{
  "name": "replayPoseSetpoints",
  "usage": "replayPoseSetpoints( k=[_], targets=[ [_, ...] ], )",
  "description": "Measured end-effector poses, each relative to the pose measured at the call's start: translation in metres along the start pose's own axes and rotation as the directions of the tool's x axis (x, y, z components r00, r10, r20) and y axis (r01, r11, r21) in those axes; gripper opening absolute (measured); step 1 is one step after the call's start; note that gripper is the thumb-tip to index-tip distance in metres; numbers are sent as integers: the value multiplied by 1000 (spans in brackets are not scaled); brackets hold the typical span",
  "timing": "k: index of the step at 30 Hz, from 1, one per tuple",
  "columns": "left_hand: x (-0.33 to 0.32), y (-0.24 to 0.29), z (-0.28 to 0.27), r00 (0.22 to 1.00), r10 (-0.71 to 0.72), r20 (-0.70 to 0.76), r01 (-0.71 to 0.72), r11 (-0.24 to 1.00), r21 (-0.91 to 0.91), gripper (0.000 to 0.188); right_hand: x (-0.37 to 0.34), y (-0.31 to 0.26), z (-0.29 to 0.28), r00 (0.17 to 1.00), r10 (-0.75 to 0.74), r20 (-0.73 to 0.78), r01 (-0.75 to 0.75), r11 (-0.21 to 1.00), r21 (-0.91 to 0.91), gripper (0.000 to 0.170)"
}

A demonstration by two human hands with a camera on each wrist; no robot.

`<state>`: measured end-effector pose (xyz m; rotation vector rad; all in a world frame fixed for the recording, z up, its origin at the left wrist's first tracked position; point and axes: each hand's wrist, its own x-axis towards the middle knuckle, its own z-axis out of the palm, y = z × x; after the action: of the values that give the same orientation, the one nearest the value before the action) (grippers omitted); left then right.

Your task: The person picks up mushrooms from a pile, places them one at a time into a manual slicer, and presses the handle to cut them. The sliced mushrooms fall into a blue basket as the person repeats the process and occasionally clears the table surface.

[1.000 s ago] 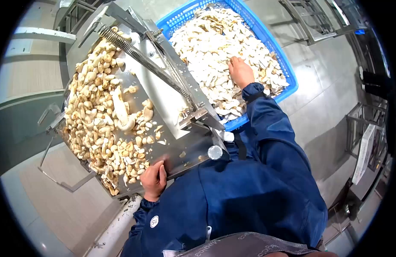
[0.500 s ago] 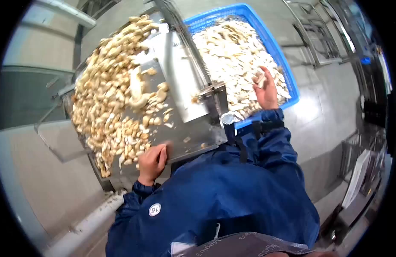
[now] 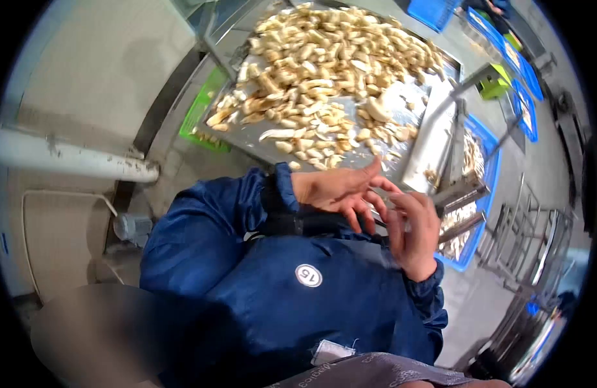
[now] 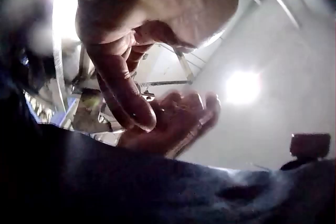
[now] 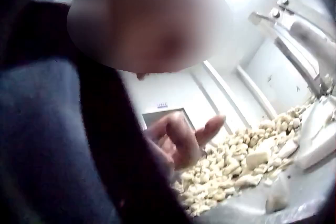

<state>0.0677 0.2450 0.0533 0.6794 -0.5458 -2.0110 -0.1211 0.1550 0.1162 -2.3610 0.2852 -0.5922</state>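
Observation:
My left hand [image 3: 340, 191] is in front of the chest, thumb raised and fingers loosely bent. My right hand [image 3: 415, 233] faces it with bent fingers, and their fingertips overlap in the head view. In the left wrist view the left hand [image 4: 152, 19] points down over the fingers of the right hand [image 4: 173, 124]. No object shows between the hands. Just beyond them, a heap of pale mushrooms [image 3: 337, 58] covers much of a steel tray table [image 3: 246, 136]. A few mushroom pieces lie at its near edge.
To the right of the heap stand a white plate [image 3: 427, 149] and a metal frame [image 3: 463, 191]. Behind these is a blue crate [image 3: 495, 158] of sliced mushrooms. A green crate [image 3: 201, 113] sits below the table's left side. A white pipe [image 3: 78, 161] runs at left.
The right hand has left the sliced mushrooms in the blue crate and come to the chest. The left hand has lifted off the table edge to meet it. The head view has swung left.

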Motion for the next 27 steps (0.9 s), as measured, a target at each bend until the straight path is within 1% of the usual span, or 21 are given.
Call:
replayPoseSetpoints(
  k=[1,2,3,6,7,8,9,10,12,13,14,16,18,20,21,22,23,24,25,26,27],
  targets=[
    [-8,-5,-2,999,42,-14,-43,999,-11,89,11,-4,20,994,-37,107,39,999,-18,35],
    [-15,-18,-16,999,-10,-48,3,990,-143,71,20,-7,36,975,-72,211,82,996,-39,40],
    [-22,-28,-28,996,33,-79,-51,972,-229,62,26,-10,47,955,-124,271,145,988,-60,45],
    [-50,-51,-47,950,130,-284,-240,885,-398,40,36,-19,59,946,-165,280,181,983,-33,44],
    [-76,-44,-50,965,217,-148,-259,881,-397,29,41,-25,59,951,-148,271,160,987,-22,40],
    [-104,-37,-49,903,346,-253,-414,857,-307,25,42,-23,61,957,-155,245,165,986,-21,33],
    [-132,-33,-62,811,502,-299,-560,814,-152,20,39,-22,61,964,-70,256,64,997,31,29],
    [-155,-25,-64,587,656,-474,-739,674,16,17,34,-19,60,963,18,271,-41,996,79,26],
    [-212,-14,-81,122,655,-745,-895,396,202,12,16,-5,63,915,245,320,-304,941,149,17],
    [-241,-9,-90,-124,585,-801,-884,302,357,9,5,5,64,895,281,348,-342,931,128,17],
    [-274,-25,-143,-218,697,-683,-839,224,496,11,-3,11,63,874,320,367,-380,919,105,17],
    [-306,-24,-197,-368,590,-719,-755,262,601,35,-4,3,58,857,340,387,-368,930,-1,18],
    [-328,-28,-244,-189,650,-736,-806,326,495,46,-14,6,56,851,367,374,-393,920,-8,18],
    [-347,-38,-295,-64,404,-912,-768,564,304,56,-13,6,52,894,331,301,-349,937,5,18],
    [-340,-26,-276,-213,192,-958,-597,750,283,60,-15,6,48,905,338,257,-350,937,-1,18],
    [-359,-44,-309,-106,384,-917,-602,710,366,58,-17,4,44,914,354,199,-358,934,-15,18],
    [-347,-29,-280,-210,422,-882,-560,687,462,55,-15,-1,37,898,407,170,-413,911,5,18],
    [-334,-7,-248,-397,436,-808,-317,761,566,67,-23,3,32,898,426,108,-434,898,66,17],
    [-345,-7,-271,-422,564,-710,-323,638,699,56,-27,3,24,895,444,31,-445,892,81,16],
    [-315,19,-218,-436,654,-619,-274,559,783,47,-30,1,17,890,454,-36,-448,888,100,15],
    [-291,36,-184,-340,736,-586,-210,548,810,44,-38,3,8,878,462,-123,-459,887,54,13]
  ],
)
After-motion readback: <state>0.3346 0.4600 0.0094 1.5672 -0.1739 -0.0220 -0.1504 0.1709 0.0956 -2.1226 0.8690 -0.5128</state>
